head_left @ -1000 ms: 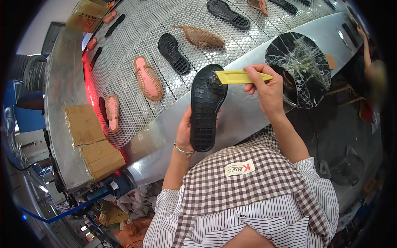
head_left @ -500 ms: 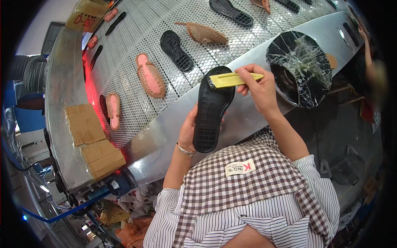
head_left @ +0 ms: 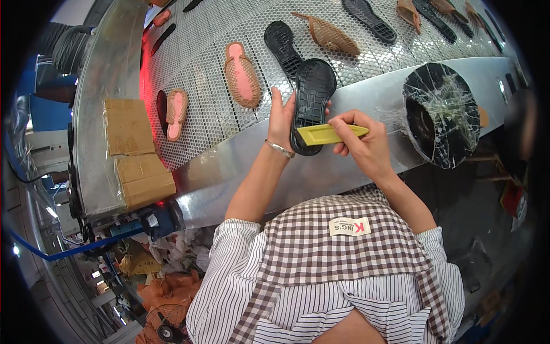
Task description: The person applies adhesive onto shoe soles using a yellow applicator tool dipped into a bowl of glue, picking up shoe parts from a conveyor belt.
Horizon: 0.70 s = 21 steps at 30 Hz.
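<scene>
"So, what is the right grip (head_left: 366, 140) doing?"

"It pinches a flat yellow tool (head_left: 327, 135) near one end. The tool's dark end lies over the narrow end of the black sole (head_left: 314, 86). I can't tell if it touches."

"And the left grip (head_left: 279, 126)?"

"It cups the sole from below, with a fingertip peeking out on the right side. I guess that leaves the top bare for the tool."

"Where is the sole?"

"Held up over the smooth, shiny edge of the desk (head_left: 220, 175). It looks like rubber, round and wide at the top, with a raised rim and little squares lower down."

"What's around it?"

"More black soles (head_left: 369, 20) and tan woven slippers (head_left: 243, 80) lie on bumpy metal mesh (head_left: 200, 51), spread out, maybe so they don't stick together. A round black bowl (head_left: 421, 74) sits by the right grip, maybe for easy reach, with clear, stringy stuff (head_left: 450, 106) all over it."
</scene>
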Available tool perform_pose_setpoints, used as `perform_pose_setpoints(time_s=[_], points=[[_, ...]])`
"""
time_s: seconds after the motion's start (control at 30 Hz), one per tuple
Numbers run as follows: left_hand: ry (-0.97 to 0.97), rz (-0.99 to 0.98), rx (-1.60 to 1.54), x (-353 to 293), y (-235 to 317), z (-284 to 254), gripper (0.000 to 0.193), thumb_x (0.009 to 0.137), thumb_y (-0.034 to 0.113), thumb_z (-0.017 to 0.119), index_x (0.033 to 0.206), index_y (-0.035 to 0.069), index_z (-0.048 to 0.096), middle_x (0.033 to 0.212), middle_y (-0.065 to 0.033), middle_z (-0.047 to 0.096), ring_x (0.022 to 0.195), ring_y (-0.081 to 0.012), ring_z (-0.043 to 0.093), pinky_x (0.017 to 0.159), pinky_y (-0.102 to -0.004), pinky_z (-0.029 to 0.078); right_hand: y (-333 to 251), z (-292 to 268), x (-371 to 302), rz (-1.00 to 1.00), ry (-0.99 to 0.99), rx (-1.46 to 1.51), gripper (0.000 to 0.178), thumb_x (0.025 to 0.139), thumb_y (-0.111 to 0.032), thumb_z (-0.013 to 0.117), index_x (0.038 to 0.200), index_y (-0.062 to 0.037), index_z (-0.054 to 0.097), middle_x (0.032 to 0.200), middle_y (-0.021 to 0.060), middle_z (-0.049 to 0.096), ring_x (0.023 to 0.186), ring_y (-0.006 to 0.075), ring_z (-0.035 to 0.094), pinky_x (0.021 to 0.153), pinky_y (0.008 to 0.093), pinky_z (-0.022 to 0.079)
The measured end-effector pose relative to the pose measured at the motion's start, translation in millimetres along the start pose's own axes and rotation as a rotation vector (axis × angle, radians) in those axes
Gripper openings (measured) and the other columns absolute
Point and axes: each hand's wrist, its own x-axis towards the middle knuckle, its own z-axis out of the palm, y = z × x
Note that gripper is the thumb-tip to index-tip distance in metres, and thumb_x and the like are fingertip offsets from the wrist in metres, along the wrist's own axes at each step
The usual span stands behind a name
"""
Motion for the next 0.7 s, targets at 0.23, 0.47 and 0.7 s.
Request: perform_pose_setpoints(time_s=[0.23,0.47,0.7], points=[[-0.021,-0.013,0.042,0.5,-3.3,-10.7,0.078,0.094,0.067,0.012,0.128,0.008,0.049,0.109,-0.0168,0.064,0.093,-0.0264,0.065,0.084,-0.0402,0.055,-23.1,-10.5,4.6,0.020,-0.191,-0.159,0.016,0.092,-0.013,0.062,0.088,0.0030,0.065,0.078,0.0047,0.065,0.055,0.0076,0.059,0.048,0.0204,0.046],[-0.164,-0.228,-0.019,-7.8,-7.7,6.8,0.066,0.099,0.058,0.020,0.133,0.007,0.045,0.119,-0.0158,0.060,0.104,-0.0271,0.063,0.087,-0.0382,0.056,-59.7,-12.2,41.1,-0.508,-0.766,-0.832,0.010,0.076,-0.015,0.070,0.079,-0.0058,0.067,0.081,0.0062,0.062,0.073,0.0239,0.063,0.063,0.0361,0.047],[-0.225,-0.388,-0.075,-11.6,-7.8,-1.9,0.071,0.098,0.059,0.023,0.132,0.001,0.045,0.121,-0.0222,0.058,0.105,-0.0306,0.063,0.081,-0.0390,0.057,-77.5,3.0,40.1,-0.674,-0.937,-0.948,0.012,0.073,-0.009,0.067,0.083,-0.0038,0.066,0.081,0.0101,0.065,0.078,0.0282,0.065,0.070,0.0375,0.052]])
